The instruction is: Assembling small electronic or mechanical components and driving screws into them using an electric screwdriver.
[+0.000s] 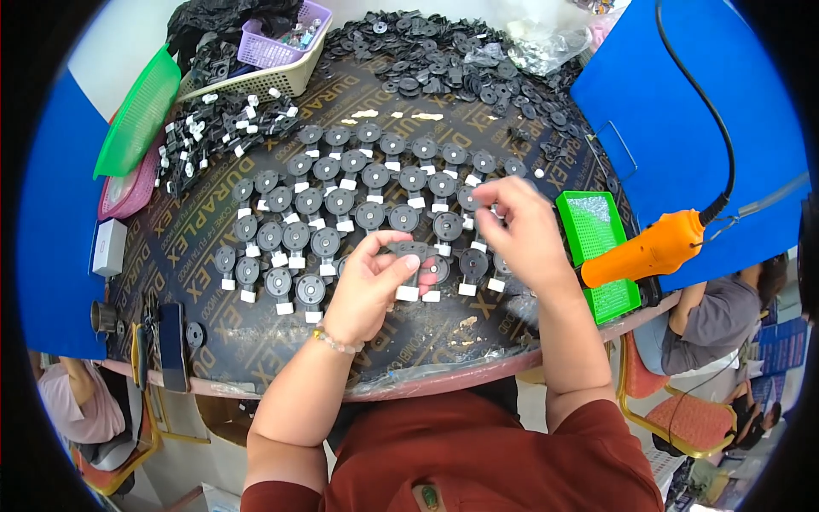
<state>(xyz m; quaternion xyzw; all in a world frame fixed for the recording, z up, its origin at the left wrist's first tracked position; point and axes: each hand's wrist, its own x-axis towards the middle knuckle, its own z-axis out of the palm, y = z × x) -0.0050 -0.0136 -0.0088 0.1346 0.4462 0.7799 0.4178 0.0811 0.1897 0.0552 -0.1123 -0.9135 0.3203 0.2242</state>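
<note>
My left hand grips a black plastic part with a white end between thumb and fingers, low over the table. To its right, my right hand is raised with thumb and fingertips curled close together; whether anything tiny is between them I cannot make out. Beneath and beyond both hands, rows of round black discs with white tabs lie spread on the dark printed tabletop. Some of these parts are hidden under my hands.
An orange electric screwdriver rests across a green basket at right. Loose black discs are heaped at the back. Black-and-white pieces lie piled at left, near a green colander. A phone lies front left. People sit on both sides.
</note>
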